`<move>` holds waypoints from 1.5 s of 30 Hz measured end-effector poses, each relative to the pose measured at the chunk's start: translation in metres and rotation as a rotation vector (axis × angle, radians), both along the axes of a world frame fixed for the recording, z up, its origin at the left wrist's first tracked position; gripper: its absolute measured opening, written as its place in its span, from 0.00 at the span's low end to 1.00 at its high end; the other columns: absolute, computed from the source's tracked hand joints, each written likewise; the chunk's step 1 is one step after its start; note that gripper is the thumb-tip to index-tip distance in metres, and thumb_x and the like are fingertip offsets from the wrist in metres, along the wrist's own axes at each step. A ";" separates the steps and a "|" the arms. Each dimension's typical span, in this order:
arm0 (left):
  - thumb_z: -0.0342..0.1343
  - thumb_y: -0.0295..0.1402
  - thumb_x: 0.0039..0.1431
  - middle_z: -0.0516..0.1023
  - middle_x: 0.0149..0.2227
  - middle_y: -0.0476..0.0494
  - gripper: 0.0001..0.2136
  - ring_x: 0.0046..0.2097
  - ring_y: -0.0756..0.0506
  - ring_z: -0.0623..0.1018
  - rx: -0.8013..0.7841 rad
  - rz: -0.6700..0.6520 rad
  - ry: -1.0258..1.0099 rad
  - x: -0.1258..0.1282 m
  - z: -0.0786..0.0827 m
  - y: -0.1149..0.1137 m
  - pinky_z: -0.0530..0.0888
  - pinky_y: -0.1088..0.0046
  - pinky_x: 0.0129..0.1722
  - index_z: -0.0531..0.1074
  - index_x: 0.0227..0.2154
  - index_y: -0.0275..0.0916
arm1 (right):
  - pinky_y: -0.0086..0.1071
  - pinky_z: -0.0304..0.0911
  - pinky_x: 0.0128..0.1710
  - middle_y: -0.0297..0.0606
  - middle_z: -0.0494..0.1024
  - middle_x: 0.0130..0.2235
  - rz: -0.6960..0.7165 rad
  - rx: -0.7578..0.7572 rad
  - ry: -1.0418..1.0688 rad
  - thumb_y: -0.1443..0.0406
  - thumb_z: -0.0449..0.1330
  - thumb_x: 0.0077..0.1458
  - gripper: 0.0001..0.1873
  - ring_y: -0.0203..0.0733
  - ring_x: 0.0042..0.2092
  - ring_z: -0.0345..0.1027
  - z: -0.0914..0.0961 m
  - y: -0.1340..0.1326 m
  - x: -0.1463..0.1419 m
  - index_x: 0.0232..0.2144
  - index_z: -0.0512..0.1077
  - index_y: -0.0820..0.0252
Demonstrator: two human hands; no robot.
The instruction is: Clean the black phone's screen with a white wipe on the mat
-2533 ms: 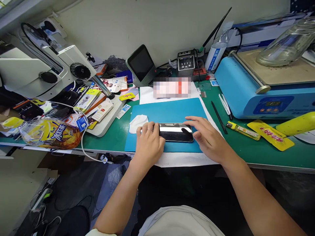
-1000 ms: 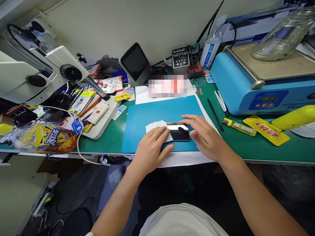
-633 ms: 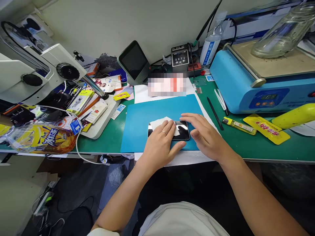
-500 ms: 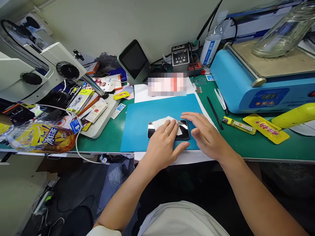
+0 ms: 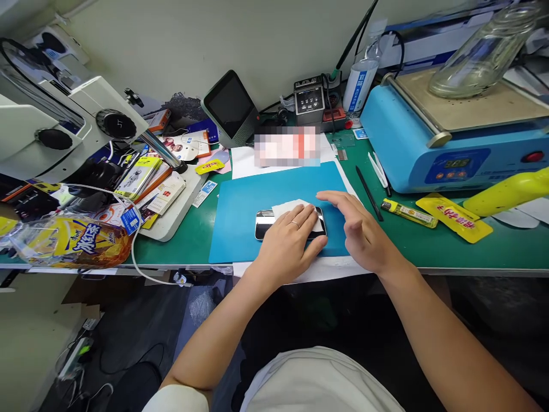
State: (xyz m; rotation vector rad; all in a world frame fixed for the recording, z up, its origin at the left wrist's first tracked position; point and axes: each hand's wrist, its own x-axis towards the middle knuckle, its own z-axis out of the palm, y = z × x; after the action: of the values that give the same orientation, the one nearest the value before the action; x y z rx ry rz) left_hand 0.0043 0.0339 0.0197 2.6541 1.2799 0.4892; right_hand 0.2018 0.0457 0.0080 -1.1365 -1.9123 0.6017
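Item: a dark, glossy phone [image 5: 263, 230], lying flat on the blue mat [image 5: 242, 197], towards its near right part, long sides running left to right. A white cloth [image 5: 283, 209] covers part of the face.

Grip: the left hand [image 5: 286, 245] lies spread flat over the cloth, fingers side by side and extended, clamped on nothing visible. The right hand [image 5: 362, 234] stands at the phone's right end, thumb and fingers apart, holding nothing; contact with the corner cannot be confirmed.

Handling, as judged: light, stiff and thin, with a slick face that may crack under point pressure. The cloth should be soft and fold readily. Best hold — the rim at the two short ends, or the bared left end.

Edges and room: the mat's near edge and the front of the green table [image 5: 175, 252] run close to the phone. Mat surface extends left and far, the better directions for sliding. Rightward travel meets the right hand; beyond it lie a black tool [image 5: 369, 193] and a blue machine [image 5: 476, 163].
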 end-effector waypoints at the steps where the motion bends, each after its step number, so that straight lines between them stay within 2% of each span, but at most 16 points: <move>1: 0.44 0.43 0.77 0.68 0.69 0.34 0.25 0.72 0.36 0.65 0.002 0.001 -0.004 -0.001 0.001 -0.002 0.64 0.54 0.71 0.66 0.66 0.31 | 0.53 0.60 0.66 0.50 0.75 0.61 0.000 -0.002 0.000 0.33 0.30 0.60 0.51 0.58 0.65 0.66 -0.001 0.000 0.000 0.62 0.70 0.55; 8: 0.45 0.41 0.77 0.68 0.69 0.35 0.23 0.72 0.36 0.64 -0.021 0.017 0.012 -0.014 0.006 -0.027 0.64 0.52 0.71 0.67 0.66 0.34 | 0.54 0.59 0.67 0.50 0.75 0.62 -0.002 -0.017 -0.011 0.33 0.30 0.60 0.51 0.59 0.65 0.65 0.003 -0.001 0.000 0.62 0.71 0.55; 17: 0.48 0.43 0.75 0.66 0.70 0.33 0.27 0.72 0.36 0.65 -0.005 0.007 -0.012 0.013 0.003 -0.012 0.63 0.55 0.72 0.65 0.67 0.28 | 0.53 0.59 0.67 0.52 0.75 0.62 -0.011 -0.022 -0.015 0.33 0.30 0.60 0.51 0.58 0.65 0.65 0.003 0.000 -0.002 0.61 0.71 0.58; 25: 0.45 0.40 0.76 0.67 0.70 0.34 0.24 0.72 0.37 0.64 -0.036 0.045 0.019 -0.011 0.008 -0.040 0.64 0.54 0.71 0.66 0.67 0.31 | 0.54 0.59 0.67 0.51 0.75 0.62 -0.011 -0.037 -0.013 0.32 0.30 0.59 0.52 0.59 0.65 0.66 0.007 -0.001 -0.002 0.60 0.72 0.56; 30: 0.47 0.40 0.75 0.66 0.70 0.32 0.26 0.72 0.36 0.64 -0.018 0.027 0.034 0.003 0.006 -0.024 0.62 0.56 0.72 0.66 0.66 0.26 | 0.54 0.59 0.67 0.51 0.75 0.61 -0.008 -0.034 -0.015 0.32 0.31 0.59 0.51 0.59 0.65 0.66 0.006 0.000 -0.002 0.60 0.72 0.55; 35: 0.46 0.41 0.75 0.64 0.71 0.33 0.27 0.73 0.36 0.63 -0.026 0.030 0.029 0.014 0.005 -0.011 0.62 0.56 0.72 0.64 0.68 0.27 | 0.54 0.60 0.66 0.52 0.76 0.61 -0.014 -0.024 -0.013 0.32 0.30 0.59 0.52 0.59 0.65 0.67 0.005 0.001 -0.002 0.60 0.72 0.58; 42: 0.46 0.37 0.74 0.64 0.71 0.36 0.25 0.73 0.37 0.62 -0.077 0.032 0.029 -0.011 0.010 -0.043 0.62 0.55 0.73 0.64 0.68 0.29 | 0.54 0.59 0.67 0.52 0.76 0.61 -0.004 -0.024 -0.022 0.32 0.31 0.60 0.51 0.58 0.65 0.66 0.005 0.000 -0.002 0.59 0.72 0.57; 45: 0.46 0.37 0.74 0.64 0.71 0.36 0.25 0.73 0.37 0.62 -0.063 0.011 0.028 -0.009 0.009 -0.041 0.63 0.55 0.72 0.64 0.68 0.30 | 0.54 0.59 0.67 0.51 0.75 0.62 -0.005 -0.028 -0.028 0.33 0.31 0.60 0.50 0.58 0.65 0.66 0.004 -0.001 -0.002 0.60 0.72 0.57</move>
State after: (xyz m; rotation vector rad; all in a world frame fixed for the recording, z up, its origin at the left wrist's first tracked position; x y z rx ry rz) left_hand -0.0048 -0.0075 0.0285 2.6123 1.2962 0.4082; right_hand 0.2000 0.0450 0.0124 -1.1729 -1.9293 0.6141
